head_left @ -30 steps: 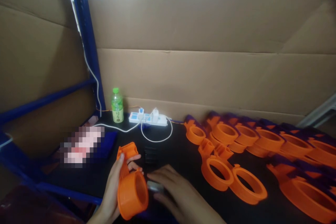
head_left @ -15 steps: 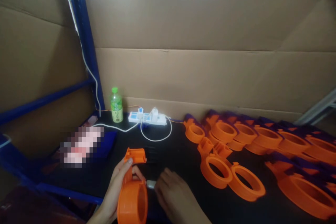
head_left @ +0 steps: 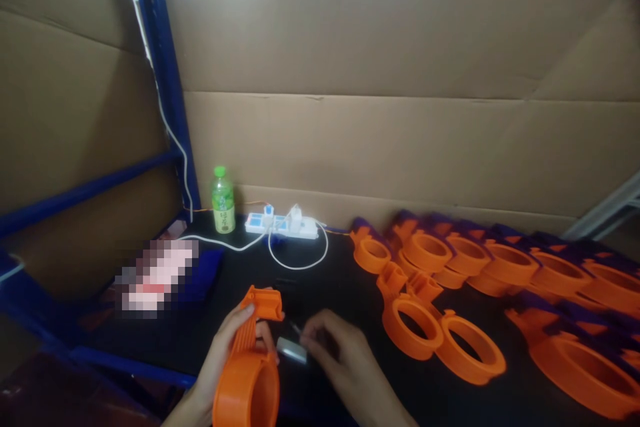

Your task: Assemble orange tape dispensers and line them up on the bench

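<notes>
My left hand (head_left: 231, 340) is wrapped round the grip of an orange plastic tape dispenser (head_left: 225, 383), its ring toward me and its flat-topped head (head_left: 267, 303) pointing right. To the right of it, my right hand (head_left: 337, 347) has thumb and fingers pinched together. A thin, greyish sliver (head_left: 295, 327) shows at those fingertips, too small and blurred to name. Just below them, near the left fingers, a small whitish rectangular piece (head_left: 292, 350) lies over the black table. Dark thin strips (head_left: 286, 280) lie beyond the dispenser's head.
Several orange tape dispensers (head_left: 473, 347) are spread and stacked on the right of the black table (head_left: 340, 293), many with purple parts. At the back stand a green-capped bottle (head_left: 223, 203) and a white power strip (head_left: 283, 225) with cables. A blue post (head_left: 165, 80) and cardboard walls (head_left: 375, 147) enclose it.
My right hand has lifted and turned, with a thin sliver now at its fingertips. The whitish piece shows more fully. The dispenser has shifted slightly, its head moving right and its ring left.
</notes>
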Demonstrator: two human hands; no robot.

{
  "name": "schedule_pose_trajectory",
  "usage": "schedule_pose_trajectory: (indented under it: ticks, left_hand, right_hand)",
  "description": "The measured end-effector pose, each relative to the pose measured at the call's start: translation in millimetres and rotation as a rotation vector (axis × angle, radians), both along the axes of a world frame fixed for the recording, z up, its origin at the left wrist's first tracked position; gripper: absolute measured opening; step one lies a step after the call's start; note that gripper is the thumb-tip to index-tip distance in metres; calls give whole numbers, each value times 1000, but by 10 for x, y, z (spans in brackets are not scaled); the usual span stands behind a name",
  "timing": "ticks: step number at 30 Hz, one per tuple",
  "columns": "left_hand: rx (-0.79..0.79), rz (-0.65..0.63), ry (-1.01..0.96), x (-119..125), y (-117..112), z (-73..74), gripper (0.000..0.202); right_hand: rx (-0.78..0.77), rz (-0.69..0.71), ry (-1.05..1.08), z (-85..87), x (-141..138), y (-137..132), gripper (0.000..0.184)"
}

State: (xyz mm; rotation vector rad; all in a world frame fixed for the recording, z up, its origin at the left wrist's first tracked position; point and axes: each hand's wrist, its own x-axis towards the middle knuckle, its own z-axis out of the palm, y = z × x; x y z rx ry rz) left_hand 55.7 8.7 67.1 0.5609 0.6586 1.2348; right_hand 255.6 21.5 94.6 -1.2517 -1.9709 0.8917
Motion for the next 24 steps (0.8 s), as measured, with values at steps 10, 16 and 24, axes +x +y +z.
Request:
schedule_pose_trajectory:
  ticks: [10, 16, 24]
  left_hand:
    - [18, -156, -3, -29, 22, -135, 51]
    - [58, -175, 60, -10, 10, -147, 39]
    - [87, -124, 199, 44, -82, -89, 32]
  right_hand:
    - [-394, 114, 450, 37, 10, 35, 40]
    - [-415, 101, 453, 83, 11, 1, 42]
    - [-399, 94, 337, 70, 75, -2, 39]
